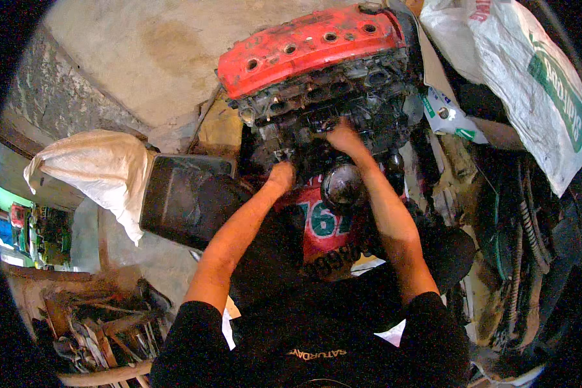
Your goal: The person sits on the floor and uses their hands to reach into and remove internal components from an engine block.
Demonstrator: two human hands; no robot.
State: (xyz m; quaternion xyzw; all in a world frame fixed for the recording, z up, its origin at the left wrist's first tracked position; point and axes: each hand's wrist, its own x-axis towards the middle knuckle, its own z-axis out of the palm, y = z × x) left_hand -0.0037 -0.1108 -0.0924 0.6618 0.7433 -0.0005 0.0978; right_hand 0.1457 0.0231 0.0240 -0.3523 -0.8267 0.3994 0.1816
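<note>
A car engine (343, 97) stands in front of me, its block dark and greasy, with a red valve cover (310, 46) on top that has a row of round holes. My left hand (282, 175) is closed at the lower left of the block, fingertips against a small metallic part. Higher and further right, my right hand (344, 137) is closed with its fingers against the middle of the block's side. What either hand grips is too dark and small to name. A round, shiny black part (342, 185) sits below my right wrist, above a red printed cloth or sack (320, 226).
A dark box-like container (184, 194) with a pale sack (90, 171) stands at left. White printed sacks (517, 71) lie at upper right, above hoses (530, 220). Tools and scrap pieces (103, 330) fill a wooden holder at lower left. A concrete surface (136, 52) lies behind the engine.
</note>
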